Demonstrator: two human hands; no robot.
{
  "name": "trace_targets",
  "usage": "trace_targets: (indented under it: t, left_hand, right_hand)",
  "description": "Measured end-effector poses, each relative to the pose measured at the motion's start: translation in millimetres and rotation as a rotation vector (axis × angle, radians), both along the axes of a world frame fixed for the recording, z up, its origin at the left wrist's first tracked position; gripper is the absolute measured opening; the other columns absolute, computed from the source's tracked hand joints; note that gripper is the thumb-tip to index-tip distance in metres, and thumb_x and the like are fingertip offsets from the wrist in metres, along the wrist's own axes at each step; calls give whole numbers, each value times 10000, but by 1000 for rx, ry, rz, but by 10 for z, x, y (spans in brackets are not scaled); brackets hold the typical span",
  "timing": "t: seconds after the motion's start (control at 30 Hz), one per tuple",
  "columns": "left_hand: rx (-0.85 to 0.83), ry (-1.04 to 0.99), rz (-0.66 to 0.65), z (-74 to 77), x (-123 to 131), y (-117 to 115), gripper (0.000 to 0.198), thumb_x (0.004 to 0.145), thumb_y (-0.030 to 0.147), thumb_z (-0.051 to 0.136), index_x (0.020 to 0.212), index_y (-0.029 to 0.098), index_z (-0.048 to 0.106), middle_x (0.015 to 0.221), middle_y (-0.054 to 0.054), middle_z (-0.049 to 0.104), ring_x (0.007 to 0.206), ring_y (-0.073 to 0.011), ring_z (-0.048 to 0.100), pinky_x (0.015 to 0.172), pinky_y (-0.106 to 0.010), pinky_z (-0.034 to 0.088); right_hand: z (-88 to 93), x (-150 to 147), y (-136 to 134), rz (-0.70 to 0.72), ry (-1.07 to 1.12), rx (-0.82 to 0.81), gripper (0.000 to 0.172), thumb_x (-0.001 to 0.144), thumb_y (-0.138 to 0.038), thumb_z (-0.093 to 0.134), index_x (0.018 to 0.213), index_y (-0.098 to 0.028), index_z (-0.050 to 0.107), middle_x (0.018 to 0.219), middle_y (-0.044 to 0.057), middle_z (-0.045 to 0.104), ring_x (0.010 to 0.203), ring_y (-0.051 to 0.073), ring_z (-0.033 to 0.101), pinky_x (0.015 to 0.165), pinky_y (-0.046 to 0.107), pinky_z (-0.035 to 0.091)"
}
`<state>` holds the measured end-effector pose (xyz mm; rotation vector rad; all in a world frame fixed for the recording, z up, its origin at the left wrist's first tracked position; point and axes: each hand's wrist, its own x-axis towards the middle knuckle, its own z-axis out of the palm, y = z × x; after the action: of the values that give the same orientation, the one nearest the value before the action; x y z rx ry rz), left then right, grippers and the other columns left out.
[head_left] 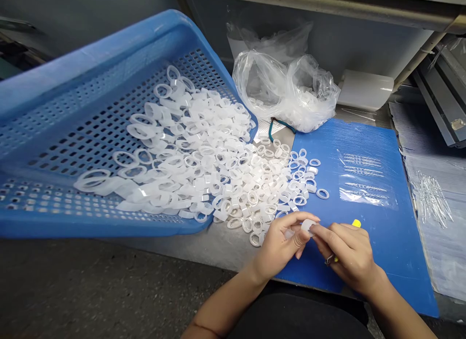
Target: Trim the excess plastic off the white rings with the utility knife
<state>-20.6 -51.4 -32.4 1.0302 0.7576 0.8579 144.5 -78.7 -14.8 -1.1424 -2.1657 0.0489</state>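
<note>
My left hand (282, 244) pinches a small white plastic ring (307, 226) between thumb and fingers. My right hand (347, 254) is closed around a small tool with a yellow handle (356, 223) and a metal tip showing under the fingers; its fingertips touch the same ring. Both hands work over the near edge of a blue mat (386, 242). Just beyond them lies a big heap of white plastic rings (218, 159), spilling from a tilted blue perforated tray (73, 115) onto the table.
A crumpled clear plastic bag (287, 89) with more rings sits behind the mat. A small clear packet (366, 181) lies on the mat. Thin clear pieces (433, 198) rest on corrugated sheet at the right. A white roll (366, 89) lies at the back.
</note>
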Motion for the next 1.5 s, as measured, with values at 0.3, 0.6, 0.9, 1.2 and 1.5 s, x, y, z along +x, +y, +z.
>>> trace_targets:
  t: [0.3, 0.6, 0.9, 1.2, 1.5]
  left_hand:
    - [11, -27, 13, 35, 5, -9, 487, 793, 557, 645, 1007, 121, 682, 507, 47, 464, 399, -59, 383, 439, -207, 310]
    - [43, 53, 16, 17, -3, -16, 499, 819, 569, 605, 1024, 121, 677, 475, 57, 414, 403, -64, 370, 417, -199, 273]
    - [32, 13, 34, 56, 14, -12, 473, 808, 564, 622, 986, 128, 664, 648, -14, 589, 405, -50, 388, 394, -200, 283]
    - [24, 58, 17, 7, -4, -29, 488, 831, 561, 594, 1026, 120, 665, 472, 59, 413, 400, -67, 363, 411, -199, 266]
    - [-102, -119, 0, -29, 16, -9, 427, 841, 513, 609, 1039, 135, 635, 809, -76, 676, 404, -34, 402, 326, -149, 245]
  right_hand:
    - [-36, 2, -10, -30, 28, 38, 106, 949, -125, 515, 924, -149, 615, 515, -31, 500, 442, 119, 421, 478, 276, 292]
    - [-20, -3, 6, 0, -20, 36, 148, 951, -110, 496, 997, -117, 636, 523, -18, 515, 447, 124, 448, 480, 283, 286]
    - [-64, 8, -20, -65, 44, 31, 98, 945, -168, 544, 875, -161, 613, 520, -27, 520, 438, 115, 449, 470, 266, 313]
    - [-57, 16, -4, -9, -14, 63, 170, 916, -90, 523, 1005, -160, 650, 518, -35, 489, 434, 115, 435, 471, 289, 264]
    - [17, 7, -31, -139, 265, -134, 109, 900, -214, 519, 995, -210, 467, 670, -33, 491, 470, 105, 455, 454, 221, 367]
